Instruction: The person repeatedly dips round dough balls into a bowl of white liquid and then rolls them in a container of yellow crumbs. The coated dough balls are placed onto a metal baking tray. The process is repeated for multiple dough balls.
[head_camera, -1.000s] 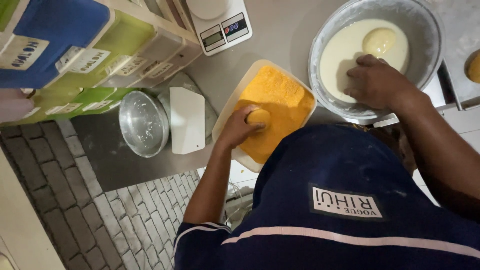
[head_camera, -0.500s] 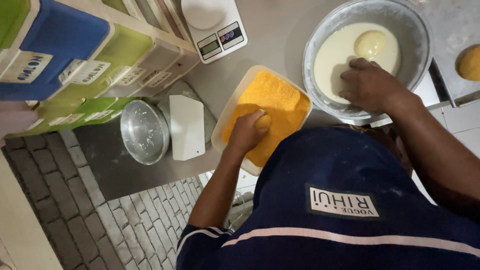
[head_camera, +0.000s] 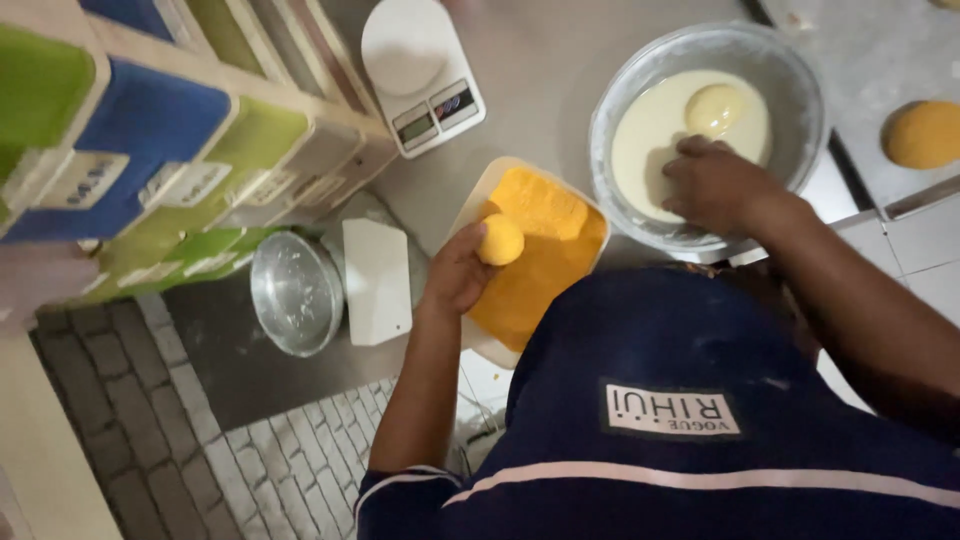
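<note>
- The grey steel worktop (head_camera: 545, 90) fills most of the scene, and below its near edge lies a floor of small grey brick-shaped tiles (head_camera: 150, 420).
- A stack of green and blue plastic storage bins (head_camera: 150, 150) with pale labels stands along the worktop's left side.
- A wide round metal bowl of pale cream batter (head_camera: 705, 130) sits to the right, with one coated ball of dough (head_camera: 713, 108) lying in the liquid.
- A white rectangular tray of orange breadcrumbs (head_camera: 535, 250) lies near the edge, between the bowl and the bins.
- A white digital kitchen scale (head_camera: 420, 75) stands behind the tray; a small shiny metal dish (head_camera: 295, 290) and a white flat plastic lid (head_camera: 377, 280) lie to the tray's left, just beside each other.
- A finished orange crumbed ball (head_camera: 922, 133) rests on a grey tray at the far right.
- The right hand (head_camera: 715, 185) rests over the batter bowl, fingers curled together and dipped at the liquid's edge; I cannot tell whether it holds anything.
- The left hand (head_camera: 455, 275) holds a small round yellow crumb-coated ball (head_camera: 500, 240) above the tray's left edge, fingers clamped around it from below.
</note>
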